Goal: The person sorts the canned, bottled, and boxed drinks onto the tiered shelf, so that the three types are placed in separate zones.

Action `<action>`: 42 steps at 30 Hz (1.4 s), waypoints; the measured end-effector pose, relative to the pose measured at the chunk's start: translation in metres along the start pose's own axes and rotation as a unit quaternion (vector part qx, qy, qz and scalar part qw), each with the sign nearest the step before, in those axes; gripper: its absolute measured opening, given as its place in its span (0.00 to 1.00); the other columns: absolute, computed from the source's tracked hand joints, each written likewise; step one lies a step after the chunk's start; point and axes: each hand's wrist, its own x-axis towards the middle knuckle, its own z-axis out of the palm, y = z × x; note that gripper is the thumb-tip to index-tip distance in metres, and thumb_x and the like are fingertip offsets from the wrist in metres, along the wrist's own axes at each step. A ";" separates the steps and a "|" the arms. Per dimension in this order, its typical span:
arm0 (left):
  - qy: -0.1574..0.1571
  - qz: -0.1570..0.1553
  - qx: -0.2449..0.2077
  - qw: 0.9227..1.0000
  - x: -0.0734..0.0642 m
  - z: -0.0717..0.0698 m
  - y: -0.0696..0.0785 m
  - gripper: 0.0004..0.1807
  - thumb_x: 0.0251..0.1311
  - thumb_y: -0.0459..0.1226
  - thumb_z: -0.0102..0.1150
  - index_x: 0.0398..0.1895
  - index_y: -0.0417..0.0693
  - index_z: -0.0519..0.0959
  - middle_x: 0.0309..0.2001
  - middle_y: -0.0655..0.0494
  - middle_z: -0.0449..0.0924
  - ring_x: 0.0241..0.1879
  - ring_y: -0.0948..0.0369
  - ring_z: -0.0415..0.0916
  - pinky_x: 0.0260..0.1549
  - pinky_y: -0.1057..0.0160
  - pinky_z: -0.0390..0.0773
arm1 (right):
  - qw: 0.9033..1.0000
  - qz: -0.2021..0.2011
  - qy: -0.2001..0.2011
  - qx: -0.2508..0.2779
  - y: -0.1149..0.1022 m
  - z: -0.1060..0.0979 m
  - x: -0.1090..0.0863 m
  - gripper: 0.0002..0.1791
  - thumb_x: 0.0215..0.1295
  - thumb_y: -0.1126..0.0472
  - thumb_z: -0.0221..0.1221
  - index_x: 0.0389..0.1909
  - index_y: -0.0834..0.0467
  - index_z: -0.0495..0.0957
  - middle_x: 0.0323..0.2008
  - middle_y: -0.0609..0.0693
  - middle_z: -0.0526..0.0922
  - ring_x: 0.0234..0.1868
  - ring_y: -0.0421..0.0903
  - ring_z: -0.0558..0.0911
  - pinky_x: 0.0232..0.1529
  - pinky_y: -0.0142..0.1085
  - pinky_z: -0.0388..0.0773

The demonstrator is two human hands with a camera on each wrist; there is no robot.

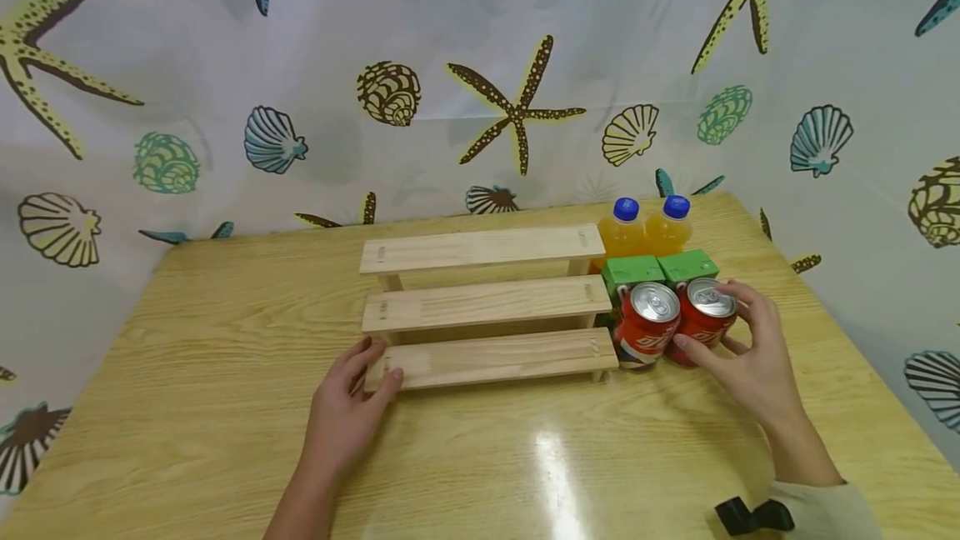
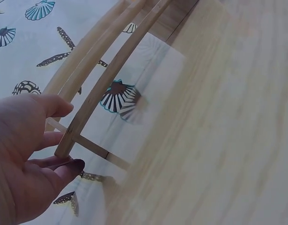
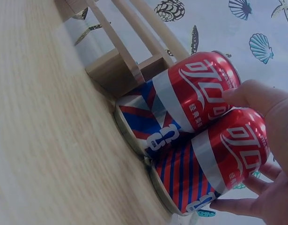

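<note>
Our left hand (image 1: 348,407) pinches the left end of the wooden stand's (image 1: 487,357) nearest, lowest board, thumb at the near edge. Our right hand (image 1: 753,365) grasps the right can (image 1: 701,325), fingers round its right side and thumb at the seam with the left can (image 1: 647,332). The stand is in the middle of the table (image 1: 187,407); both cans stand on the table just right of its nearest board.

We judge that the thumb at the seam is the likeliest trouble: lifting or turning the right can could drag or tip its touching neighbour. Pushing left could drive that neighbour against the board's end and skew the stand. A far-ward shove might knock the green cartons (image 1: 632,271) into the juice bottles (image 1: 621,233) behind them. Pressing on the board's end with our left hand could tilt or slide the stand, which looks light to us.

The head view gives us the can lids, the cartons and the blue-capped bottles. The right wrist view brings out the cans' printed sides, their bases on the table and the fingers low on the right can. Only the left wrist view shows the leg beneath our left grip.
</note>
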 end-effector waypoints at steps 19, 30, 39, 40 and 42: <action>-0.002 -0.002 -0.007 1.000 -0.003 0.003 -0.001 0.32 0.68 0.46 0.62 0.72 0.45 0.68 0.76 0.47 0.59 0.75 0.45 0.57 0.60 0.55 0.78 | 0.999 0.018 -0.035 -0.028 0.017 -0.005 -0.003 0.46 0.57 0.65 0.72 0.72 0.58 0.56 0.69 0.55 0.61 0.64 0.55 0.71 0.48 0.26 0.80; -0.003 -0.028 0.026 0.999 -0.004 -0.008 0.001 0.34 0.66 0.54 0.61 0.72 0.56 0.68 0.75 0.48 0.62 0.69 0.45 0.69 0.60 0.47 0.78 | 0.999 0.000 -0.050 -0.021 0.025 0.008 -0.005 0.51 0.58 0.67 0.71 0.74 0.54 0.47 0.68 0.64 0.65 0.65 0.71 0.72 0.52 0.58 0.80; -0.014 -0.015 0.016 1.000 -0.002 -0.005 -0.002 0.34 0.67 0.52 0.61 0.73 0.53 0.68 0.75 0.51 0.62 0.74 0.46 0.60 0.63 0.51 0.75 | 0.998 -0.023 -0.041 -0.042 0.031 0.004 -0.003 0.52 0.57 0.68 0.71 0.74 0.55 0.47 0.67 0.65 0.67 0.63 0.69 0.74 0.45 0.20 0.80; -0.013 -0.016 0.016 1.000 -0.003 -0.005 -0.003 0.34 0.66 0.53 0.61 0.72 0.53 0.68 0.75 0.51 0.62 0.74 0.46 0.60 0.64 0.51 0.75 | 0.998 -0.029 -0.040 -0.044 0.031 0.004 -0.003 0.52 0.57 0.68 0.72 0.74 0.56 0.47 0.67 0.65 0.68 0.63 0.69 0.74 0.44 0.20 0.80; -0.012 -0.017 0.013 1.000 -0.004 -0.005 -0.004 0.34 0.66 0.53 0.61 0.72 0.52 0.68 0.75 0.52 0.62 0.75 0.47 0.58 0.65 0.50 0.74 | 0.997 -0.036 -0.039 -0.051 0.032 0.004 -0.001 0.52 0.56 0.68 0.72 0.74 0.56 0.48 0.67 0.64 0.68 0.63 0.67 0.74 0.44 0.21 0.81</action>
